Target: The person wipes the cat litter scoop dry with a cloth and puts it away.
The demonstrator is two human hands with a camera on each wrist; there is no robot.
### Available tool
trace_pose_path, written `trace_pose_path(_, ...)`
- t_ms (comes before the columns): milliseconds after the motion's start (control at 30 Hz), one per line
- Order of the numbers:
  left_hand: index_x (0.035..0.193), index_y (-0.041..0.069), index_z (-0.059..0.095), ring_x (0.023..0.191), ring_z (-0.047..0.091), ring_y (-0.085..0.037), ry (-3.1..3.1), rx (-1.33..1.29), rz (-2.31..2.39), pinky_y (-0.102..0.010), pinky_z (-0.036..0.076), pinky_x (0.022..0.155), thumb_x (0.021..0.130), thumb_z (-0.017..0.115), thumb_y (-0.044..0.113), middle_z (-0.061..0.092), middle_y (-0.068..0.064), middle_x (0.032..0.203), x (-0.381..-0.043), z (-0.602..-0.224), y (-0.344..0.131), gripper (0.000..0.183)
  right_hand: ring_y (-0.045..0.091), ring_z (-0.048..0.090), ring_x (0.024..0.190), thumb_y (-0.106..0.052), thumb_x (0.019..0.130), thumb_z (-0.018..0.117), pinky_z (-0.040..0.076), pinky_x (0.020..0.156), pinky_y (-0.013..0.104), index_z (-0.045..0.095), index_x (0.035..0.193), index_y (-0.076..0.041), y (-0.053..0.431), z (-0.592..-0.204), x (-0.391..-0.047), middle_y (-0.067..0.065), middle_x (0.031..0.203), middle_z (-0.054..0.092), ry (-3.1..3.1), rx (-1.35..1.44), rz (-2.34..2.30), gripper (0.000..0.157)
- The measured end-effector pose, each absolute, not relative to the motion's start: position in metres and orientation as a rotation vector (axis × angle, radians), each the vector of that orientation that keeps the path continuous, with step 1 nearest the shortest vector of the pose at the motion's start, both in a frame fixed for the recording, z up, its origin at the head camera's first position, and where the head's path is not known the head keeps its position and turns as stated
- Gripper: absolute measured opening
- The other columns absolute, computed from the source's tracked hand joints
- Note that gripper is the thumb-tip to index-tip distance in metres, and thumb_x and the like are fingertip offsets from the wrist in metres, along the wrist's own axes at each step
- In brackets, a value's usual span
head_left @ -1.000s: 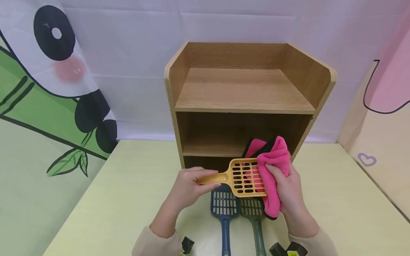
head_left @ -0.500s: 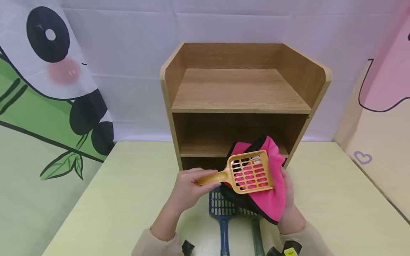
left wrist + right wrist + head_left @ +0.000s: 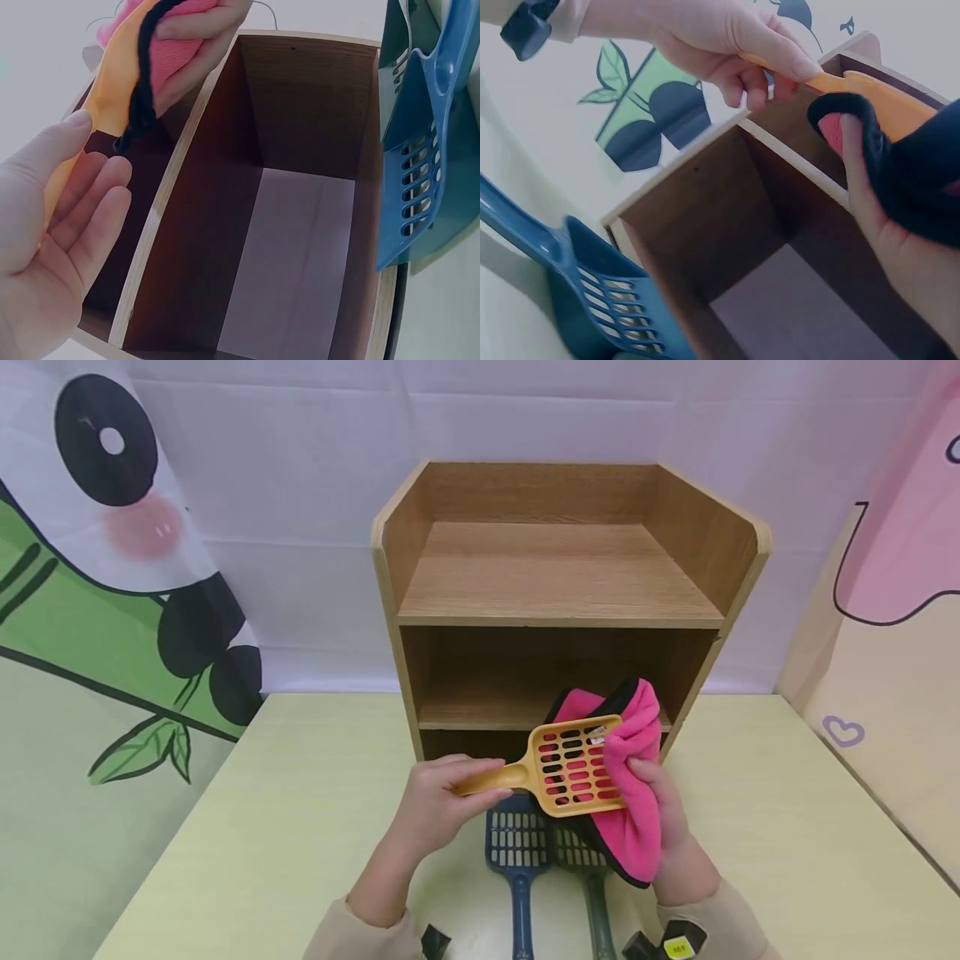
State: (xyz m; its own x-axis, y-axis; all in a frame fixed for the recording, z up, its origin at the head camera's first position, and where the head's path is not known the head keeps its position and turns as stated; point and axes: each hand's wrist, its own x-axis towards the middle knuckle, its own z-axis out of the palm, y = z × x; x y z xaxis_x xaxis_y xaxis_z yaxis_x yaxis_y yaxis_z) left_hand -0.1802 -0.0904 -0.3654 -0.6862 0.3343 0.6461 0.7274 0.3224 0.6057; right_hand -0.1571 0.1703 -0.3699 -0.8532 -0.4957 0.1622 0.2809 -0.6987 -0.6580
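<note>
My left hand pinches the handle of a yellow slotted litter scoop between thumb and fingers. The scoop's head points right, above the table. In my right hand is a pink cloth with black edging, folded over the scoop's far edge and spreading behind its slots. The thumb presses the cloth at that edge. From the right wrist view, the cloth's dark side wraps the orange-looking scoop head. Below lie a blue litter scoop and a dark green one, side by side, handles toward me.
A wooden shelf unit stands behind the hands, its open compartments facing me. The pale table stretches to both sides. A printed cloth backdrop hangs behind the shelf.
The right hand spread the pink cloth flatter behind the yellow scoop, then folded it back over the scoop's edge. The left hand keeps its grip on the handle; the scoop tilted slightly.
</note>
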Motion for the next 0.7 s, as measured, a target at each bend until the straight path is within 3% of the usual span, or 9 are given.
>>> trace_pose_path(167, 0.100, 0.000, 0.073, 0.064, 0.059, -0.008, -2.172, -0.950, -1.282, -0.017, 0.051, 0.054, 0.072, 0.081, 0.010, 0.073, -0.008, 0.084, -0.180, -0.364, -0.092, 0.031, 0.012, 0.049, 0.123, -0.020, 0.100, 0.036, 0.045, 0.100, 0.028, 0.025, 0.138, -0.017, 0.173, -0.367, -0.162, -0.001, 0.135, 0.041, 1.381, -0.373, -2.488, 0.039)
trace_pose_path(300, 0.100, 0.000, 0.073, 0.061, 0.055, -0.007, -2.137, -0.980, -1.220, -0.012, 0.048, 0.053, 0.071, 0.081, 0.007, 0.072, -0.008, 0.080, -0.180, -0.365, -0.091, 0.032, 0.013, 0.059, 0.114, -0.016, 0.099, 0.045, 0.051, 0.092, 0.028, 0.038, 0.131, -0.016, 0.170, -0.364, -0.164, 0.000, 0.125, 0.052, 1.718, -0.293, -2.501, 0.033)
trace_pose_path(533, 0.102, 0.001, 0.072, 0.063, 0.057, -0.008, -2.127, -0.991, -1.127, -0.009, 0.049, 0.057, 0.071, 0.082, 0.008, 0.071, -0.006, 0.079, -0.177, -0.365, -0.087, 0.034, 0.014, 0.063, 0.105, -0.026, 0.092, 0.061, 0.055, 0.084, 0.028, 0.045, 0.128, -0.017, 0.157, -0.358, -0.161, 0.003, 0.120, 0.055, 2.098, 0.085, -2.519, 0.040)
trace_pose_path(700, 0.104, 0.000, 0.071, 0.066, 0.060, -0.009, -2.112, -1.023, -1.137, -0.010, 0.050, 0.058, 0.072, 0.080, 0.006, 0.071, -0.006, 0.082, -0.175, -0.366, -0.085, 0.034, 0.015, 0.062, 0.104, -0.027, 0.090, 0.064, 0.055, 0.083, 0.024, 0.049, 0.128, -0.015, 0.149, -0.357, -0.159, 0.004, 0.122, 0.053, 2.121, 0.321, -2.641, 0.043)
